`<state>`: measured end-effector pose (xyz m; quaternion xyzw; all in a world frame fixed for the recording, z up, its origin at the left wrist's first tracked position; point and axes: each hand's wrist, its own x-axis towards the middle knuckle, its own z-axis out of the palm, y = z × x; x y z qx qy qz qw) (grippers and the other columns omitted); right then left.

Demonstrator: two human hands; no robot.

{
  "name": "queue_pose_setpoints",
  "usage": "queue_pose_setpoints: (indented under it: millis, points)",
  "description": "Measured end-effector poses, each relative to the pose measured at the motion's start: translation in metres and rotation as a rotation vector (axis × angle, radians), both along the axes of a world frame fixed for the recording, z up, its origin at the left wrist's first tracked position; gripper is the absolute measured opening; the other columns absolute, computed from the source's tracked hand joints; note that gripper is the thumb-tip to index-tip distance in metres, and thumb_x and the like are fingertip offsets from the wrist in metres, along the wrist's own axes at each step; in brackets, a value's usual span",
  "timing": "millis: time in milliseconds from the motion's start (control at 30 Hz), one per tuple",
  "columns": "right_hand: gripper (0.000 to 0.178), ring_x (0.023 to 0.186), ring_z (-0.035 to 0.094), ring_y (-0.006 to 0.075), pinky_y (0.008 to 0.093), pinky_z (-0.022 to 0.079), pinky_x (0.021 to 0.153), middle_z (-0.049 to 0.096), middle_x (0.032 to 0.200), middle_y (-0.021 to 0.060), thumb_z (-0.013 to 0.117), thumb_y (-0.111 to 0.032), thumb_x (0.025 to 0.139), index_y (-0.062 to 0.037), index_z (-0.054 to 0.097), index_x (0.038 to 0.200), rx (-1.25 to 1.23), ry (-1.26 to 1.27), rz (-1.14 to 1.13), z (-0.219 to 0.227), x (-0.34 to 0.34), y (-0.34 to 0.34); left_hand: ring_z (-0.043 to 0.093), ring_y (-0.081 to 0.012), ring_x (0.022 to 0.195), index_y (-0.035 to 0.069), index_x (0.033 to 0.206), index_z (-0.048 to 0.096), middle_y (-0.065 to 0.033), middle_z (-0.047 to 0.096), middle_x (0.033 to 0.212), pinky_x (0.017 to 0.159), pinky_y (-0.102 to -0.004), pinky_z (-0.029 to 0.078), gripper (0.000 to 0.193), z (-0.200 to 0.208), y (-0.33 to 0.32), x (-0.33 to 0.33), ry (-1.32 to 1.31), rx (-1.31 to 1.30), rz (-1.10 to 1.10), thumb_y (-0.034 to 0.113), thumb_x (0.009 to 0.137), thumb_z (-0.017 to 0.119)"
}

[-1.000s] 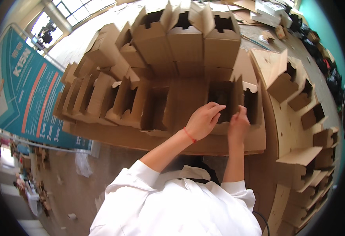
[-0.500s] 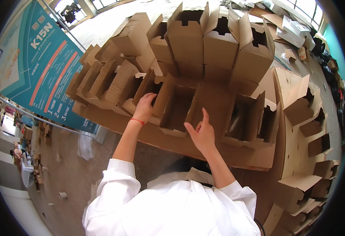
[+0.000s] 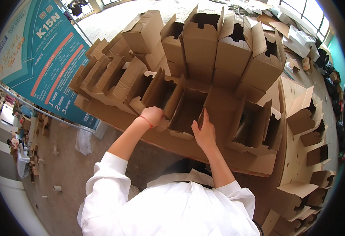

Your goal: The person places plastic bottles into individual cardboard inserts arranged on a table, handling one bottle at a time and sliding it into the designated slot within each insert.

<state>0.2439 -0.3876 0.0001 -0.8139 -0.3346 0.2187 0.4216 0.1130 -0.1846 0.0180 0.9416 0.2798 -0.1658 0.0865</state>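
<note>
On the far left, from where I stand, a teal banner (image 3: pixel 50 59) leans beside a row of open boxes (image 3: pixel 101 80). At the row's right end is the left box (image 3: pixel 175 97). The left hand (image 3: pixel 153 116) is at its near end, knuckles up; the grip is curled, but the fingertips are partly hidden, so I cannot tell whether it pinches the cardboard.

Next comes the middle box (image 3: pixel 188 113), on the tabletop (image 3: pixel 221 114). It lies to the right of the left grip and to the left of the right hand (image 3: pixel 201 119), which is the nearer of the 2. That right grip is spread, thumb and index finger apart at the box's right wall; whether either presses on it is unclear. The box's long axis runs away from the person, slanting a little right, and its open top faces up.

Behind stand 4 tall boxes (image 3: pixel 202 43), flaps raised. Farther right, past a gap, are 2 more side by side, the right pair (image 3: pixel 248 148). On the far right, more boxes line a wooden board (image 3: pixel 292 155).
</note>
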Motion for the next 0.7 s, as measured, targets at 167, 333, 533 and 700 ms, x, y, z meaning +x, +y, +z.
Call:
queue_pose_setpoints:
  millis: [167, 333, 533, 700]
  points:
    - [0.070, 0.072, 0.065, 0.0358, 0.0438, 0.051, 0.070, 0.063, 0.072, 0.0191, 0.056, -0.029, 0.086, -0.0001, 0.030, 0.144, 0.006, -0.047, -0.033, -0.009, 0.000, 0.001, 0.067, -0.0281, 0.098, 0.008, 0.094, 0.072, -0.0131, 0.069, 0.104, 0.079, -0.0389, 0.055, 0.018, -0.008, 0.011, 0.052, 0.263, 0.131, -0.012, 0.015, 0.082, 0.061]
    - [0.068, 0.071, 0.065, 0.0361, 0.0438, 0.051, 0.070, 0.063, 0.071, 0.0200, 0.056, -0.029, 0.086, -0.0005, 0.031, 0.143, 0.045, -0.058, -0.031, -0.008, -0.005, -0.003, 0.066, -0.0321, 0.099, 0.006, 0.104, 0.069, -0.0154, 0.068, 0.106, 0.080, -0.0410, 0.054, 0.029, -0.126, 0.076, 0.057, 0.209, -0.160, 0.119, 0.012, 0.076, 0.066]
    - [0.064, 0.070, 0.064, 0.0350, 0.0423, 0.051, 0.069, 0.062, 0.071, 0.0204, 0.055, -0.026, 0.087, 0.0001, 0.033, 0.142, 0.066, -0.078, -0.068, -0.011, -0.005, -0.007, 0.065, -0.0345, 0.098, 0.005, 0.111, 0.065, -0.0190, 0.067, 0.106, 0.080, -0.0423, 0.053, 0.038, -0.164, 0.088, 0.053, -0.093, -0.559, 0.234, 0.021, 0.076, 0.067]
    - [0.062, 0.075, 0.065, 0.0318, 0.0396, 0.050, 0.073, 0.064, 0.078, 0.0195, 0.054, -0.023, 0.088, 0.0006, 0.035, 0.141, 0.047, -0.103, -0.084, -0.008, -0.005, -0.010, 0.064, -0.0365, 0.097, 0.005, 0.117, 0.061, -0.0220, 0.066, 0.105, 0.080, -0.0433, 0.052, 0.047, -0.220, 0.098, 0.035, -0.384, -0.841, 0.325, 0.028, 0.077, 0.067]
